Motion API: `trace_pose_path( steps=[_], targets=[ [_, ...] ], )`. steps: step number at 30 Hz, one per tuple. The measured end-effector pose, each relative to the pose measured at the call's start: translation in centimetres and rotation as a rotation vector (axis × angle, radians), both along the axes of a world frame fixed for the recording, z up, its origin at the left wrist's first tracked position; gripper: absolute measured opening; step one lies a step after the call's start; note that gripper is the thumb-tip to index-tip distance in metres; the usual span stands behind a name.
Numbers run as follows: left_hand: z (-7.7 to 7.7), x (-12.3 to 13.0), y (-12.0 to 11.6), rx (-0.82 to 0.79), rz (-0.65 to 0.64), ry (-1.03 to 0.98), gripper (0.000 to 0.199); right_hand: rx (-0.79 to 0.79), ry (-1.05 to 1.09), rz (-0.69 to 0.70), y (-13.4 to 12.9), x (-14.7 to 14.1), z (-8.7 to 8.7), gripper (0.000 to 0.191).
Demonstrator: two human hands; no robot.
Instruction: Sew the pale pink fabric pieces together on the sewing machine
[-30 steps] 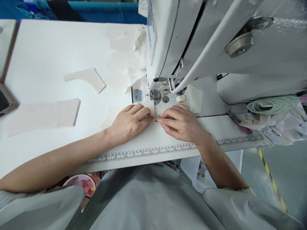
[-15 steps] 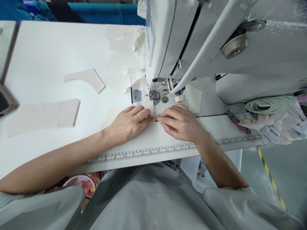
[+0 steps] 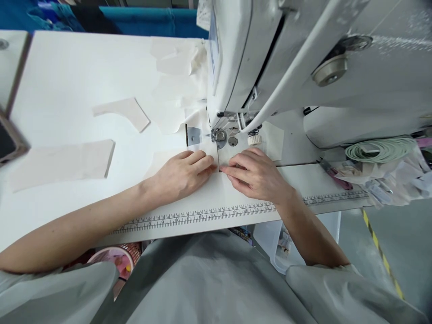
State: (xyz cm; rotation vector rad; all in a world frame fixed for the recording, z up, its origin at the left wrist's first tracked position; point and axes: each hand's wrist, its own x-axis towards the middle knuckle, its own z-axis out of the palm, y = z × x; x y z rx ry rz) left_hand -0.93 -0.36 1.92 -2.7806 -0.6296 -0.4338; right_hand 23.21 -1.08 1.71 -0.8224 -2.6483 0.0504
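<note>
A white sewing machine point(image 3: 229, 58) stands over the white table, its presser foot point(image 3: 219, 134) down near the metal plate. Just in front of the foot, my left hand point(image 3: 185, 174) has its fingers closed at the edge of pale fabric point(image 3: 202, 121). My right hand point(image 3: 254, 174) is on the right of the same seam line, fingers bent and pinched together at the fabric's edge. The fingertips of both hands are close but apart. What lies under the fingers is pale and hard to tell from the table.
Two pale cut pieces point(image 3: 126, 110) point(image 3: 67, 164) lie at the left. A ruler strip point(image 3: 202, 217) runs along the table's front edge. Snips point(image 3: 337, 176), a green coil point(image 3: 381, 149) and scraps sit at the right. Below are a pink basket point(image 3: 135, 252) and a clear bin point(image 3: 280, 261).
The view has shifted slightly, so the table and machine appear a little further right. Both hands hold nearly the same pose at the fabric.
</note>
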Motion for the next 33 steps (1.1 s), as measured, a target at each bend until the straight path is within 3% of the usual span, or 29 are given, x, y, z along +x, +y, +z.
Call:
trace_pose_path(
  steps=[11, 25, 33],
  targets=[
    [0.0, 0.1, -0.2, -0.017, -0.002, -0.033, 0.013, 0.084, -0.040, -0.036, -0.1, -0.5, -0.2, 0.025],
    [-0.2, 0.2, -0.7, -0.092, 0.007, -0.066, 0.018, 0.056, -0.132, -0.075, -0.5, -1.0, 0.1, 0.027],
    [-0.3, 0.6, -2.0, -0.030, 0.013, -0.106, 0.018, 0.100, -0.116, -0.071, -0.5, -1.1, -0.1, 0.025]
  ],
)
